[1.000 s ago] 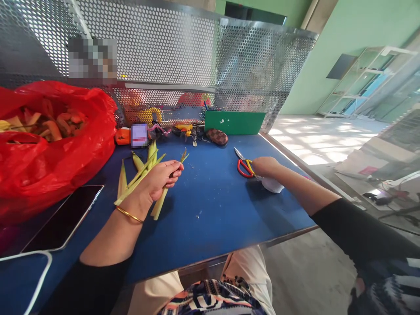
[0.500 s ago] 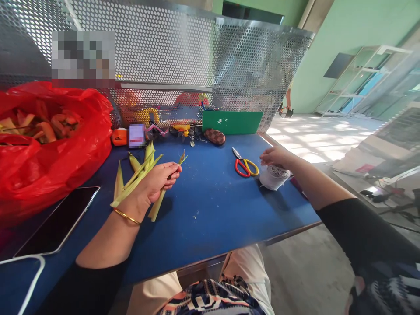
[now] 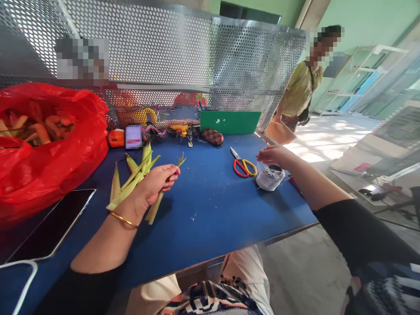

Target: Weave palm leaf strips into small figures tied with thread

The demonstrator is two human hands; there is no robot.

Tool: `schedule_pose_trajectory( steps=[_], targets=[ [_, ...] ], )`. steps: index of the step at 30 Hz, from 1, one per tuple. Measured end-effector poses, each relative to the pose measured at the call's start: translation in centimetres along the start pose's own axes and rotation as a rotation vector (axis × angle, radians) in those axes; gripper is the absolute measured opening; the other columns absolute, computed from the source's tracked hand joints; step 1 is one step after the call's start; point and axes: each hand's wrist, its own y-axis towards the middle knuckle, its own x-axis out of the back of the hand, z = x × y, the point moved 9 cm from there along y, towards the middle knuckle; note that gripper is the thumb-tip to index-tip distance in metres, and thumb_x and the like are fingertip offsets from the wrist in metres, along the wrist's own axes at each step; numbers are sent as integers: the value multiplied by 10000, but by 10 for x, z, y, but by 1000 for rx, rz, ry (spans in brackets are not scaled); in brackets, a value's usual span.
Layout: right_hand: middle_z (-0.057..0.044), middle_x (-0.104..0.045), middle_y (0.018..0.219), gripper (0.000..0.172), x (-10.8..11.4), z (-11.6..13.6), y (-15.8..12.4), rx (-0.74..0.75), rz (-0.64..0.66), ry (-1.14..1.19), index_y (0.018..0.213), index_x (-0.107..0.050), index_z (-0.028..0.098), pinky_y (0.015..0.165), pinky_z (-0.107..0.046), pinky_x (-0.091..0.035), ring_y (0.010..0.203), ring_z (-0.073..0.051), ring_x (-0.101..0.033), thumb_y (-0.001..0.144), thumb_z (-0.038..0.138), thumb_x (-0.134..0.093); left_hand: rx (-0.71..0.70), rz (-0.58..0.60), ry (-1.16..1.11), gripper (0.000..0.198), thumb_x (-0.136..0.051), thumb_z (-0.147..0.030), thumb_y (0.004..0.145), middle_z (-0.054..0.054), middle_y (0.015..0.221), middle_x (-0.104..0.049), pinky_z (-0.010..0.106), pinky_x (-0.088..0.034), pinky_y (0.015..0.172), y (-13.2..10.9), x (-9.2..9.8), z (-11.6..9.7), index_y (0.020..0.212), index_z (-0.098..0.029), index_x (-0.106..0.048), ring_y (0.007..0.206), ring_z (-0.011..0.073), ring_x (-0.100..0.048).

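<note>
My left hand (image 3: 154, 183), with a gold bangle on the wrist, is closed round a bundle of long yellow-green leaf strips (image 3: 131, 181) that rest on the blue table (image 3: 210, 210). The strips fan out to the left, and one tip sticks out past my fingers. My right hand (image 3: 274, 156) hovers just above a spool of white thread (image 3: 269, 178), fingers pinched together. I cannot make out what the pinch holds. Red and yellow handled scissors (image 3: 243, 167) lie just left of the spool.
A red plastic bag (image 3: 49, 148) of orange and yellow pieces fills the left side. A dark tablet (image 3: 52, 225) and a white cable (image 3: 19, 284) lie near the front left. A perforated metal screen (image 3: 197, 52) and green board (image 3: 229, 122) stand behind. A person in a yellow shirt (image 3: 298, 92) stands beyond the table's right corner.
My right hand left the scissors, went to the spool and now lifts a little above it. A person in a yellow shirt has come into view. My left hand stays put.
</note>
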Motion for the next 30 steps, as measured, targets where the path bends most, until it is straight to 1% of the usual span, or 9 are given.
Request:
schedule_pose_trajectory(
  steps=[3, 6, 9, 12, 14, 19, 24, 28, 30],
  targets=[
    [-23, -700, 677, 196, 3, -3, -4, -61, -61, 27, 643, -550, 218, 656, -291, -554, 685, -172, -697, 771, 174, -692, -4, 6, 3, 280, -457, -156, 924, -71, 478, -378, 112, -168, 327, 0, 0, 0, 655, -129, -532, 314, 6, -246],
    [-34, -710, 718, 182, -2, 3, -10, -45, -33, 10, 640, -574, 212, 709, -297, -545, 725, -174, -696, 762, 195, -708, 3, 0, 8, 279, -453, -153, 925, -72, 476, -375, 113, -166, 328, 0, 0, 0, 657, -130, -530, 314, 7, -244],
    [-63, -740, 855, 143, 3, 21, -22, 66, -41, -213, 705, -663, 216, 839, -354, -531, 877, -220, -691, 754, 327, -740, 11, -15, 21, 282, -449, -148, 922, -70, 472, -374, 116, -163, 327, 0, -1, 1, 651, -131, -527, 312, 9, -247],
    [-93, -741, 911, 300, 17, 35, -42, 160, -128, -615, 773, -710, 221, 889, -451, -510, 953, -300, -669, 741, 519, -711, 12, -14, 29, 280, -449, -152, 923, -71, 473, -374, 117, -166, 326, 1, -1, 2, 656, -131, -529, 312, 8, -244],
    [-101, -743, 969, 388, 21, 31, -56, 158, -113, -746, 894, -728, 229, 862, -470, -519, 953, -324, -673, 711, 570, -704, 12, -9, 30, 274, -453, -154, 923, -73, 475, -370, 117, -162, 325, 1, -1, 3, 661, -132, -529, 312, 8, -238],
    [-85, -716, 1127, 601, 5, 8, -82, 316, -1, -885, 1187, -656, 264, 834, -437, -531, 997, -325, -665, 624, 454, -746, 27, -15, 54, 278, -452, -159, 923, -77, 470, -355, 114, -144, 325, 0, -5, 5, 655, -133, -522, 314, 8, -226],
    [-71, -716, 1010, 510, 16, 0, -80, 339, -187, -780, 1095, -659, 246, 820, -438, -523, 935, -302, -658, 620, 415, -734, 41, -13, 72, 280, -450, -161, 925, -82, 465, -343, 111, -142, 328, -1, -10, 10, 655, -135, -519, 313, 6, -224],
    [-54, -700, 916, 442, 34, 22, -82, 289, -309, -535, 980, -665, 228, 763, -419, -535, 882, -276, -649, 615, 459, -760, 58, -7, 65, 295, -440, -167, 925, -85, 455, -330, 112, -142, 329, 0, -10, 13, 640, -139, -512, 312, 9, -218],
    [-44, -690, 864, 389, 30, 35, -85, 242, -295, -351, 950, -655, 225, 675, -357, -544, 817, -238, -647, 639, 437, -754, 58, -10, 57, 292, -439, -171, 921, -87, 454, -327, 113, -140, 331, 0, -10, 12, 639, -141, -510, 312, 8, -212]
  ],
)
